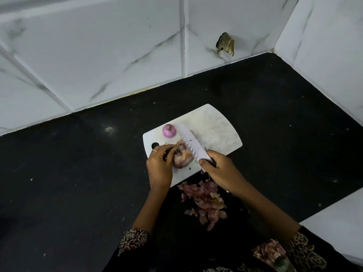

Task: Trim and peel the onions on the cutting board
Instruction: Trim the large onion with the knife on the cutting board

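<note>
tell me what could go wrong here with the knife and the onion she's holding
The left hand grips the unpeeled onion right beside the knife held by the right hand, so a slip could nick the fingers. The peeled onion sits loose near the cutting board edge and might roll onto the counter.

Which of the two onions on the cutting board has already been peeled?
The smooth purple onion at the board's far left, touched by neither hand. The other onion, gripped by the left hand, still wears papery brown skin.
</note>
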The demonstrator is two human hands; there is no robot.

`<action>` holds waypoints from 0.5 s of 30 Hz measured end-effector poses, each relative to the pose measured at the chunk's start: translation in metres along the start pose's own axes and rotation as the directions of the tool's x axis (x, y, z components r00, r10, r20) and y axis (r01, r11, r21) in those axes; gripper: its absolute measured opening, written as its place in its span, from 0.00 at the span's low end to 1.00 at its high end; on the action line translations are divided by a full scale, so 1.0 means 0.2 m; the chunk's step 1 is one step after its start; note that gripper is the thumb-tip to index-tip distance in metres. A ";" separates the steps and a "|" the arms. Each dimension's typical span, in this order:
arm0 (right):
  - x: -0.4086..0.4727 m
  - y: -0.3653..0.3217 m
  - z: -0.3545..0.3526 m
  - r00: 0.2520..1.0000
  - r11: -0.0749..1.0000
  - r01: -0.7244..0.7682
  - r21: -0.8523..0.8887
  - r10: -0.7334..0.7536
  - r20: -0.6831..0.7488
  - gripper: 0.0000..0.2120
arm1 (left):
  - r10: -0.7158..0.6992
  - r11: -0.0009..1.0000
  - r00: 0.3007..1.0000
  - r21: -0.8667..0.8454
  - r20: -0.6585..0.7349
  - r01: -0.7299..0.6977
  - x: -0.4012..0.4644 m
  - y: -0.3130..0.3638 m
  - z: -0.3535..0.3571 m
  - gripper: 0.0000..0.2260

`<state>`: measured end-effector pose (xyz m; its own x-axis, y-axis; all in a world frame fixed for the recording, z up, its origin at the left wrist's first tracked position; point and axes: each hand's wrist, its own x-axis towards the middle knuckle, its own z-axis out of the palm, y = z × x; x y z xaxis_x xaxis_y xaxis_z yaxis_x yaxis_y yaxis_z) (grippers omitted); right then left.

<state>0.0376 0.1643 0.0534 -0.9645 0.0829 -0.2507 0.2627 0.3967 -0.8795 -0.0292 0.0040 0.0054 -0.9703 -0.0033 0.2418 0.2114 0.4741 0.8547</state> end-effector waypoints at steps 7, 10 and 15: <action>-0.02 0.04 0.04 0.987 0.996 -0.082 -0.019 0.084 0.140 0.13 | -0.074 0.997 0.995 -0.041 -0.065 0.072 0.00 0.03 0.01 0.03; -0.04 0.06 0.05 0.973 0.990 -0.127 0.061 0.112 0.201 0.16 | -0.039 0.999 0.997 -0.020 -0.061 0.038 0.04 0.06 0.02 0.02; -0.07 0.09 -0.01 0.983 0.976 -0.172 0.133 0.160 0.093 0.11 | -0.105 0.993 0.988 -0.057 -0.117 0.099 0.06 0.09 0.06 0.08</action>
<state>0.0564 0.1726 0.0413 -0.9034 0.0600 -0.4247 0.4254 0.2513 -0.8694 -0.0373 0.0225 0.0188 -0.9668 -0.1555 0.2028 0.1210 0.4204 0.8992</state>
